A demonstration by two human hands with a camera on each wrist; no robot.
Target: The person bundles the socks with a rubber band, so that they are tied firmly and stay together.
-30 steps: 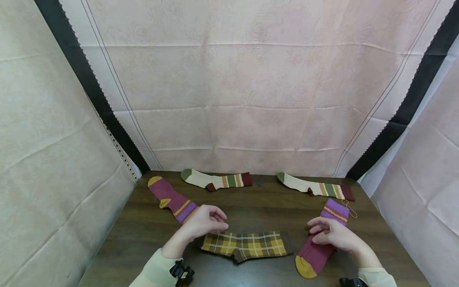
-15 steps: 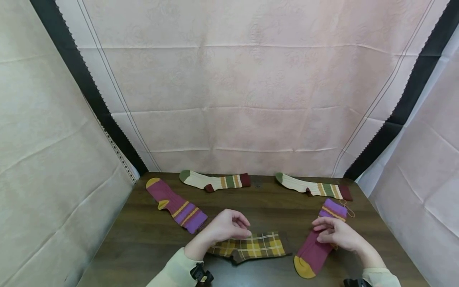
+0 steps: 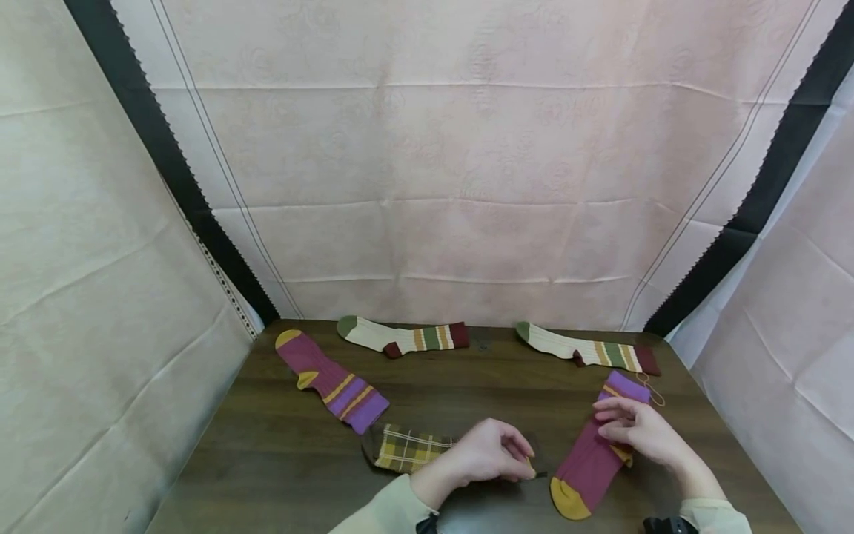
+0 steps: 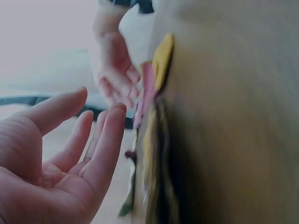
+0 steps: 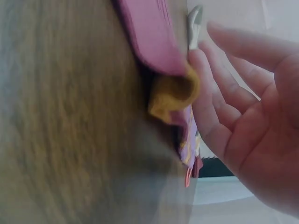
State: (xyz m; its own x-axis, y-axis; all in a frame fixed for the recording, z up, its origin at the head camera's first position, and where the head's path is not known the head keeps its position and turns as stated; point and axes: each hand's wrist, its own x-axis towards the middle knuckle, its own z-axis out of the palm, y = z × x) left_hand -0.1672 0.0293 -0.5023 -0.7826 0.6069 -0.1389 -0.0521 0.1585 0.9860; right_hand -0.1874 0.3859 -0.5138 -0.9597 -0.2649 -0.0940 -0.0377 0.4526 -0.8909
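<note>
A yellow-and-brown plaid sock [image 3: 410, 449] lies at the front of the table, its right part hidden behind my left hand [image 3: 490, 452]. The left wrist view shows that hand's fingers [image 4: 105, 144] loosely bent, with nothing between them and the thumb. My right hand [image 3: 643, 437] is over a maroon sock [image 3: 590, 460] with a yellow toe and purple cuff. Its relaxed fingers [image 5: 205, 100] lie close beside the yellow heel [image 5: 175, 93] in the right wrist view; whether they touch cannot be told. Nothing is gripped there.
A matching maroon-and-purple sock [image 3: 327, 378] lies at the left. Two cream striped socks with green toes, one left [image 3: 400, 337] and one right [image 3: 587, 348], lie along the back of the wooden table [image 3: 280, 460]. A thin loop of string [image 3: 652, 389] is by the right cuff. Cloth walls [image 3: 427, 148] surround the table.
My left hand has moved right from the left maroon sock's cuff, across the plaid sock to its right end. My right hand has shifted slightly right. The socks lie where they were.
</note>
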